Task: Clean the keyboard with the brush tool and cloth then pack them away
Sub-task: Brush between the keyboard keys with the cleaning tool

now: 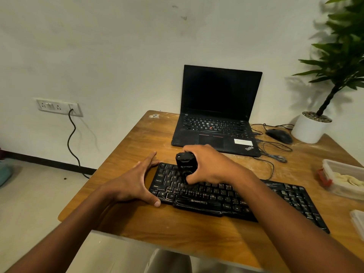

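Against a pale wall stood the bench [128, 219], where the left hand [136, 182], fingers spread, steadied the keyboard's [275, 201] end while the right hand [208, 164] gripped the brush [186, 164] on its left keys, so brushing seemed underway, with rightward strokes next.

On the front edge of the black keyboard [236, 201] under my hands I read "ZEBRONICS" in pale letters. The laptop [216, 119] behind it says "ThinkPad" at its near right corner. The brush tool [186, 164] carries a pale logo, too blurred to read.
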`<state>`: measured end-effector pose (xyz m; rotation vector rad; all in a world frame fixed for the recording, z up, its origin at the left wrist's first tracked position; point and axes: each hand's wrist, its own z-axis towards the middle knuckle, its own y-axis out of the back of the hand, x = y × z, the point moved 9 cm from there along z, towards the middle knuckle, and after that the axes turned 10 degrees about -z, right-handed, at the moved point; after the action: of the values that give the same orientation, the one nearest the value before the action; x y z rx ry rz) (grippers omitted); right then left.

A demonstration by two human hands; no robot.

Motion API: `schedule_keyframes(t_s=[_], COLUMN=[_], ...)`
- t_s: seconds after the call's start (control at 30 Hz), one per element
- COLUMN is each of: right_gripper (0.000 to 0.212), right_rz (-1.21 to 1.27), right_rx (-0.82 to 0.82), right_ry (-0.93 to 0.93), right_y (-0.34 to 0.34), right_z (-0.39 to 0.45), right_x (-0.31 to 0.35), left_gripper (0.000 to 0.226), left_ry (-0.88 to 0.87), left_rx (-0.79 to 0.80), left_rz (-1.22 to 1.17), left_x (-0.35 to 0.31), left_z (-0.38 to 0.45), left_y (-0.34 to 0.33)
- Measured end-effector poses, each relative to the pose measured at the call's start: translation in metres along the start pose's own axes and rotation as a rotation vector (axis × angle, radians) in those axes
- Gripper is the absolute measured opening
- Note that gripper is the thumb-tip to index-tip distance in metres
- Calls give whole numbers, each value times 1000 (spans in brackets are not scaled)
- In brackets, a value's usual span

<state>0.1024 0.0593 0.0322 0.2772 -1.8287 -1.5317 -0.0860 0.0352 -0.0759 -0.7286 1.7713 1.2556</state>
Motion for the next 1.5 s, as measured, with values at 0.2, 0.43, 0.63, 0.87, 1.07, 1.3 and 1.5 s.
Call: schedule_keyframes(t_s=[0.2, 0.43, 0.63, 0.87, 1.07, 1.3, 1.5], right_gripper=[46, 42, 44, 45, 45, 42, 44], right_rz=[190, -11, 253, 280, 125, 92, 170], right_rx=[-122, -18, -167, -145, -44, -53, -85], right_ry=[23, 29, 40, 100, 64, 63, 67], right_y=[-3, 0, 4, -24, -23, -11, -25], right_z=[2, 0, 9, 19, 9, 8, 9], right_x=[6, 5, 22, 46, 31, 32, 35], left_gripper=[159, 158, 157, 140, 158, 157, 154], left_ry=[3, 8, -2, -12, 14, 6, -11], left_rx=[-14, -6, -11, -16, -15, -14, 21], left_rz=[4, 5, -3, -30, 9, 26, 33], left_x=[2, 1, 0, -2, 2, 0, 1], left_z=[1, -1, -1, 0, 0, -2, -2], left_y=[1, 0, 0, 0, 0, -1, 0])
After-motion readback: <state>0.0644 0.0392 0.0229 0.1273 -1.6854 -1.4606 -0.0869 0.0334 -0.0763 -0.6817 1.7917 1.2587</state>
